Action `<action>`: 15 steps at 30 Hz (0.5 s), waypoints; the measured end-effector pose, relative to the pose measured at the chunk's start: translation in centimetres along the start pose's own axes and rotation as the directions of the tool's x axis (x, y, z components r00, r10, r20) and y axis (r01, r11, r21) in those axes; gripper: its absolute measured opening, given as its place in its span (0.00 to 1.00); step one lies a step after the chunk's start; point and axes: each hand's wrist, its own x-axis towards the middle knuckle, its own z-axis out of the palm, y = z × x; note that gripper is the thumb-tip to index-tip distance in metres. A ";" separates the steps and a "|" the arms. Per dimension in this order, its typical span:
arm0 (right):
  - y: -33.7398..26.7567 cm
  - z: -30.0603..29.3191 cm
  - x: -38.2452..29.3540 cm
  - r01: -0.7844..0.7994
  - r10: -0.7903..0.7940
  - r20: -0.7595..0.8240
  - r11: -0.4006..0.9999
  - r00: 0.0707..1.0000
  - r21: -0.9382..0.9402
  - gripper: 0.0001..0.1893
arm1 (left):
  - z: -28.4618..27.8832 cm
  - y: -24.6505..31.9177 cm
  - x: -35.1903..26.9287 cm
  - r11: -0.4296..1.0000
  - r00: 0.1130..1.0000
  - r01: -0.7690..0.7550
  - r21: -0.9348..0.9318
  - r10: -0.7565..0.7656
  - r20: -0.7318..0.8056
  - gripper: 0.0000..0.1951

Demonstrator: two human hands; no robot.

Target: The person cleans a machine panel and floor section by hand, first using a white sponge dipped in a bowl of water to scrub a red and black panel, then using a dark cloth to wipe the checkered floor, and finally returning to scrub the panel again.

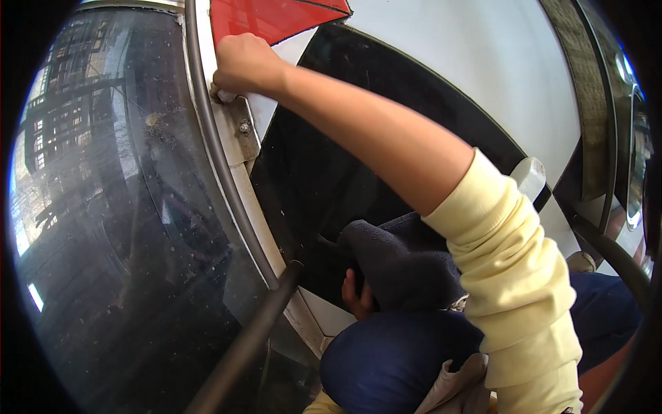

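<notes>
My right hand (248, 64) is closed in a fist at the pale frame (232, 139) beside a glass panel (129, 181). A whitish wad (227, 97), perhaps cloth or paper, pokes out below the fist, against the frame. Just under it sits a metal bracket (244, 126) with a bolt. Lower down, the fingers of my left hand (358, 295) curl at the edge of a dark grey cloth (398, 264), which they appear to hold. That cloth bunches above my blue-trousered knee (398, 357) and hides most of the hand.
Brown metal bars (220, 139) run along the glass and towards me. A red panel (274, 18) lies beyond my fist. Black (320, 171) and white (455, 41) glossy surfaces spread under my arm. A rounded white object (530, 178) lies beside my yellow sleeve (512, 259).
</notes>
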 end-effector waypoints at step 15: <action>-2.3 1.3 -4.7 -0.070 0.062 0.060 0.987 0.996 0.141 0.11 | -0.6 0.0 0.2 1.000 1.000 0.000 -0.005 0.000 0.003 0.18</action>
